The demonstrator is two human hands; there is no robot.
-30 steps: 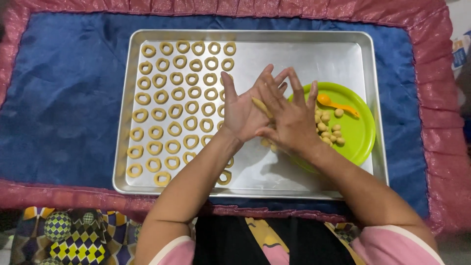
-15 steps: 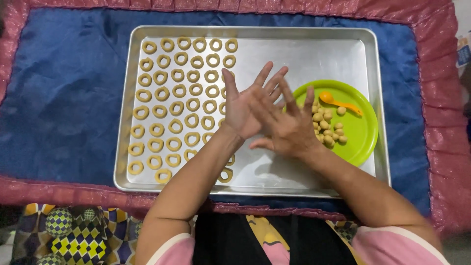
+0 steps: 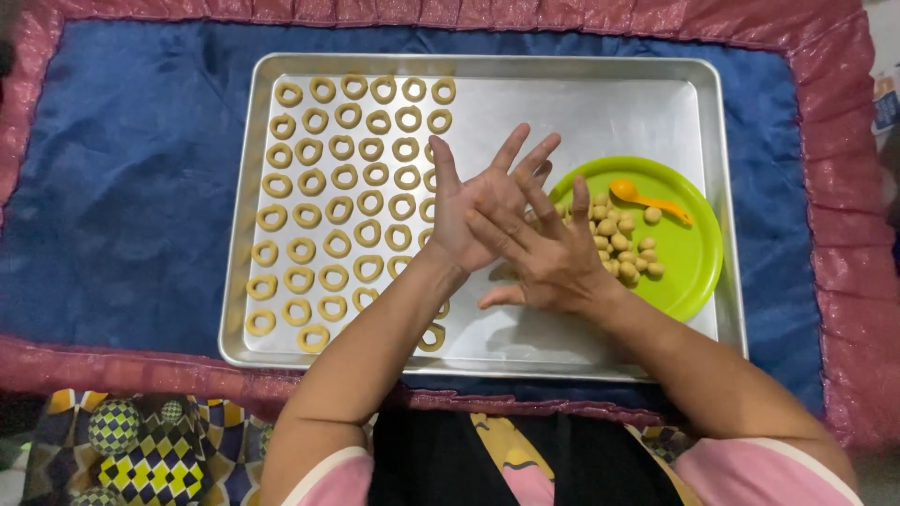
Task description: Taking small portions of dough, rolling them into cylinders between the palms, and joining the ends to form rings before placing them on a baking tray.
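A blue cloth (image 3: 131,187) with a red-pink frilled border (image 3: 112,361) is spread beneath everything. A patterned cushion (image 3: 122,445) of yellow, purple and green checks is seen at bottom left.

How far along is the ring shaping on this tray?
Done: rows of dough rings fill the left half of the metal tray. In hand: left hand and right hand are pressed palm to palm; any dough between them is hidden. Left: a pile of dough balls on the green plate.
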